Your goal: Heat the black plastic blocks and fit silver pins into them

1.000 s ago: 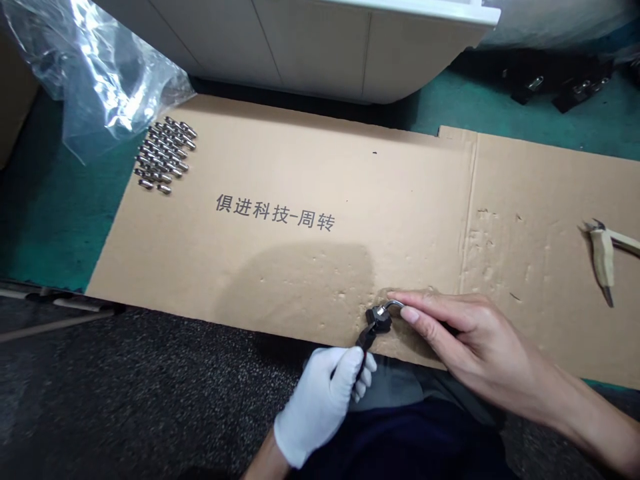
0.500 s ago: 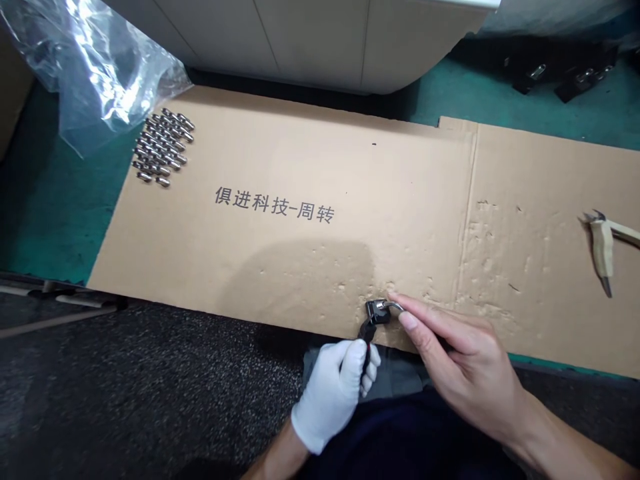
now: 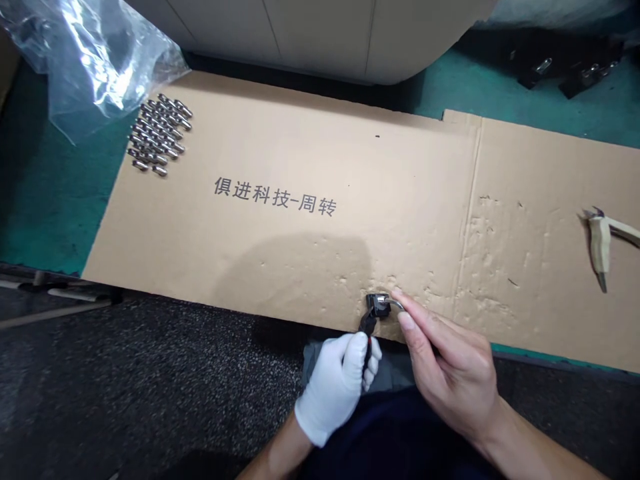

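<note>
My left hand (image 3: 336, 383), in a white glove, is closed around a dark tool (image 3: 369, 325) with a bit of red on its handle. The tool's black front end meets a small black block (image 3: 379, 303) near the cardboard's front edge. My bare right hand (image 3: 457, 363) pinches a bent, shiny metal rod (image 3: 395, 303) between thumb and fingertips. The rod's other end sits at the black block; how the two are joined is too small to make out.
A brown cardboard sheet (image 3: 280, 260) with printed characters covers the green table (image 3: 30, 220). Several metal cylinders (image 3: 159, 133) lie at its far left, by a clear plastic bag (image 3: 100, 60). Pale-handled nippers (image 3: 603, 243) lie right. A light bin (image 3: 320, 40) stands behind; dark parts (image 3: 575, 77) lie back right.
The view has shifted slightly, so the cardboard and the things on it appear a little higher. Both hands keep their grips, and the black block seems turned a little.
</note>
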